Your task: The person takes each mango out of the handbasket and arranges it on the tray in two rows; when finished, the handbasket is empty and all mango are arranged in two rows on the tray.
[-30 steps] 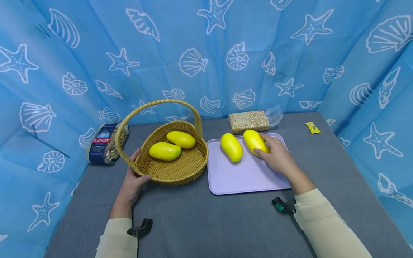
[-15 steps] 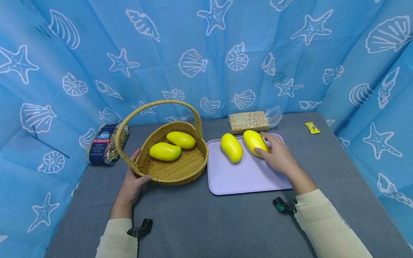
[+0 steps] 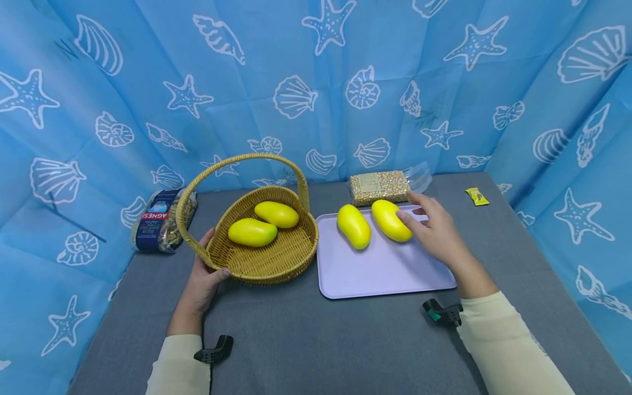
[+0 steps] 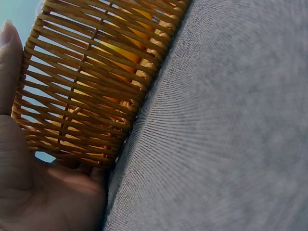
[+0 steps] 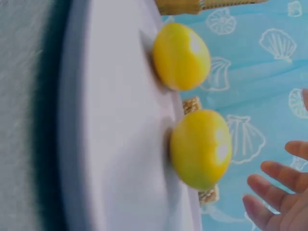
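A woven basket (image 3: 266, 266) with a tall hoop handle stands on the left of the table, holding two yellow mangoes (image 3: 252, 232). My left hand (image 3: 201, 282) grips its near left side, thumb at the rim; in the left wrist view the fingers pass partly out of sight beneath the weave (image 4: 86, 82). Two more mangoes lie side by side on a lilac tray (image 3: 355, 280): a left one (image 3: 354, 227) and a right one (image 3: 391, 220). My right hand (image 3: 436, 230) hovers just right of the latter, fingers spread and holding nothing; the right wrist view shows a gap.
Behind the tray lies a clear vacuum pack of pale grains (image 3: 382, 187). A labelled bag (image 3: 155, 219) sits left of the basket, and a small yellow packet (image 3: 477, 196) at the far right. A blue shell-print curtain (image 3: 316, 99) borders the grey table (image 3: 306, 340).
My right hand has let go of the right mango on the tray and drawn away to the right, its fingers spreading. The left hand and basket have stayed put.
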Action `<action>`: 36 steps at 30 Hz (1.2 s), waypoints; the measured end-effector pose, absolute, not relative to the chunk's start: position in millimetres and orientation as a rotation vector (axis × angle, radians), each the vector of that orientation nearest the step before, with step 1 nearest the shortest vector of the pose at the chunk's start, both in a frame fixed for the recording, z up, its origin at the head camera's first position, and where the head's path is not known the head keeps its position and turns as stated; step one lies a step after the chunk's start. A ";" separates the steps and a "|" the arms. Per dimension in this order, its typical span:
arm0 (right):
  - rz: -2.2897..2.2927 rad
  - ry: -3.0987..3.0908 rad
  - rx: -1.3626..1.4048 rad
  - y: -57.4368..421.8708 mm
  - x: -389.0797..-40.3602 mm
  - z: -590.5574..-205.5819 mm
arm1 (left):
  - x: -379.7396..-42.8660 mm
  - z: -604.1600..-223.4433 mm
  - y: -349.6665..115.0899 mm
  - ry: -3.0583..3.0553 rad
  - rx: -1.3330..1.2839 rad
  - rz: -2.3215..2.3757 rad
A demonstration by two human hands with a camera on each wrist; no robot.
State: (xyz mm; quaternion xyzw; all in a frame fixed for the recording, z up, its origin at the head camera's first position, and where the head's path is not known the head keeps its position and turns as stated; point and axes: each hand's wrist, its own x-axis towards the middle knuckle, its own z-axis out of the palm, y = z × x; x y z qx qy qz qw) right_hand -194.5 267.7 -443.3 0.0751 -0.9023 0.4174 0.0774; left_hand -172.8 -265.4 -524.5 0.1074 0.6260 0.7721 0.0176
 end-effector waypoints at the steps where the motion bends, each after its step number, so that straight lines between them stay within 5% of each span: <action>1: 1.283 -2.667 0.243 267.3 -193.1 -441.0 | -172.9 -524.5 -265.3 1.944 0.333 2.400; 21: 1.858 -2.196 0.655 236.0 -159.7 -404.1 | -174.1 -525.4 -265.3 1.959 0.335 2.397; 36: 2.227 -2.044 0.975 199.4 -159.3 -425.2 | -173.4 -525.1 -266.4 1.951 0.334 2.397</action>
